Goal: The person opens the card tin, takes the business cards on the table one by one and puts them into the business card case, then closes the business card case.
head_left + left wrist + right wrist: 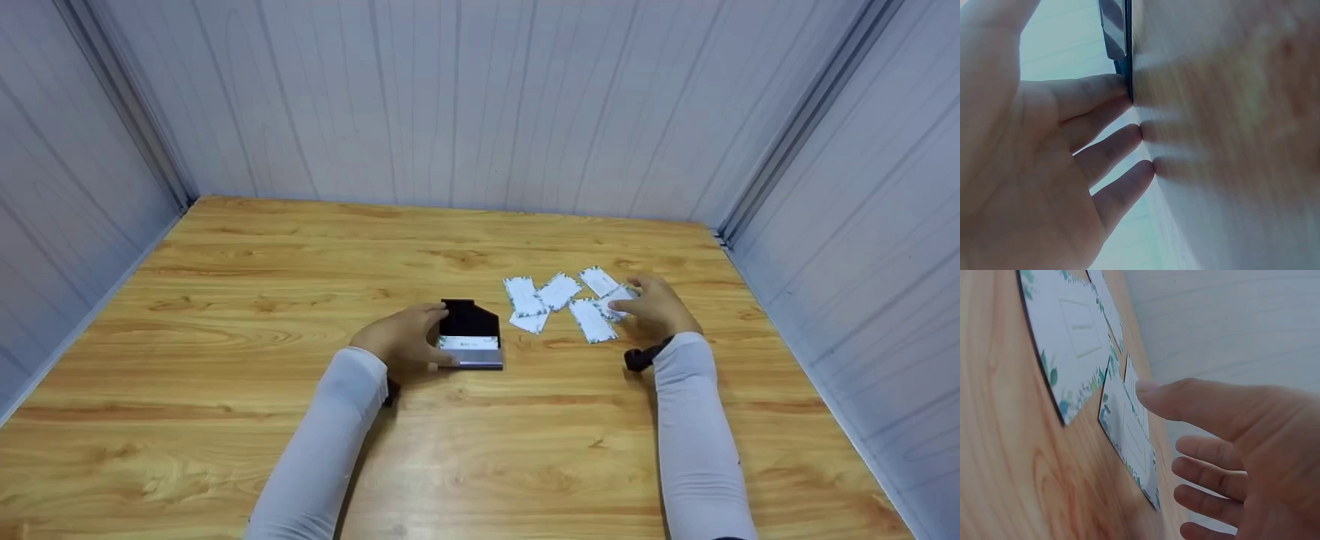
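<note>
A black business card holder with a silver front strip stands on the table, with white cards edged in green leaves inside it. My left hand holds its left side, thumb at the front and index finger toward the back; in the left wrist view the other fingertips rest on the tabletop. To the right, my right hand is over the rightmost loose card, thumb and fingers apart with nothing between them. In the right wrist view its thumb appears near a leaf-bordered card; contact is unclear.
Several more loose cards lie between the holder and my right hand, some overlapping, among them a near card and a left card. The wood-grain table meets pale panel walls at the back and sides.
</note>
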Tool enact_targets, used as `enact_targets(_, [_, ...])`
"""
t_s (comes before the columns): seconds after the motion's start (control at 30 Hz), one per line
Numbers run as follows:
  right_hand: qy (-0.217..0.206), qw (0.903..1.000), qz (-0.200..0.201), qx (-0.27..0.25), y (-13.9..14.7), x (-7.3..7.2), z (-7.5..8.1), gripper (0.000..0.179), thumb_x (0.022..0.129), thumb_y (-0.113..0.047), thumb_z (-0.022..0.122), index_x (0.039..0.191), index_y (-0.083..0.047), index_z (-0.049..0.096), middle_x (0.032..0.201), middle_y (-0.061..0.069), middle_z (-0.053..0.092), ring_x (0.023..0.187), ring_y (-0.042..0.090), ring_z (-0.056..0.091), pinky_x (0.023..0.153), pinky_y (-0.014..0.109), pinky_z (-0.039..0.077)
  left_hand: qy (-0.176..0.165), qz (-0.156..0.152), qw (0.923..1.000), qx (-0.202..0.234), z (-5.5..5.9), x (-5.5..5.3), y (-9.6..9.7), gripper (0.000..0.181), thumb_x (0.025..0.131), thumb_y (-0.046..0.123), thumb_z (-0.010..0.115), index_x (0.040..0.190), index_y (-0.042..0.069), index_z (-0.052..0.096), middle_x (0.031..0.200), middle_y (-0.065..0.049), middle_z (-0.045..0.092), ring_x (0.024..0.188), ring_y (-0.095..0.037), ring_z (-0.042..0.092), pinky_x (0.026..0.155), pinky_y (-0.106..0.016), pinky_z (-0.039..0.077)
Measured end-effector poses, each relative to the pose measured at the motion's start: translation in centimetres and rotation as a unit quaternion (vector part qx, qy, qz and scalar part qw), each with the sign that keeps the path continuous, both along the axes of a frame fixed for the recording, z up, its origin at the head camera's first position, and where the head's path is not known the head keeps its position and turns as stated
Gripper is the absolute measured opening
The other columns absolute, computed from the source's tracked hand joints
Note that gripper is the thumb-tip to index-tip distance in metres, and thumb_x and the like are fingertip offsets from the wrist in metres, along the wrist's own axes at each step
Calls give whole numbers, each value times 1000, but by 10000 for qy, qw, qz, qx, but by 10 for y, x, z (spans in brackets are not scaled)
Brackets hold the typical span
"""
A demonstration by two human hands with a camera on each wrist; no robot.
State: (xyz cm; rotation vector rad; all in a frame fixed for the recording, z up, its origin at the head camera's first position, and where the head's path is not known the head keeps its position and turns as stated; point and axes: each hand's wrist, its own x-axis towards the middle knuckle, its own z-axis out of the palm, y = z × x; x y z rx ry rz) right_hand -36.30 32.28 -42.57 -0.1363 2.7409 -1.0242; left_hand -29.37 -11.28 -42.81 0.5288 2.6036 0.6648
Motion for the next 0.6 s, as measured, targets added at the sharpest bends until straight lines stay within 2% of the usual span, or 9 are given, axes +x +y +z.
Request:
enact_targets(0.2, [-145, 9999, -31, -76, 1, 0, -1, 85, 95, -29, 72, 154, 9, 26, 158, 28, 26, 144, 45, 24, 116, 56, 25, 32, -13, 10000, 1, -1, -1, 0, 100, 85, 57, 75, 160, 14, 27, 165, -8, 19, 150, -31, 19, 117, -53, 24])
enact_targets(0.37, [-186, 9997, 41, 176, 3, 0, -4, 86, 95, -32, 72, 154, 9, 25, 158, 28, 25, 144, 46, 24, 116, 57, 24, 0, -19, 10000, -33, -3, -2, 0, 100, 85, 57, 75, 160, 14, 26, 165, -7, 20, 150, -31, 18, 118, -52, 24])
enact_targets(0.6, [-184, 9992, 176, 317, 5, 1, -4, 85, 93, -33, 73, 154, 6, 28, 157, 28, 28, 143, 47, 25, 114, 60, 25, 114, -192, 9997, 26, -1, -3, 0, 101, 85, 55, 76, 159, 8, 27, 164, -12, 21, 150, -32, 20, 118, -50, 24])
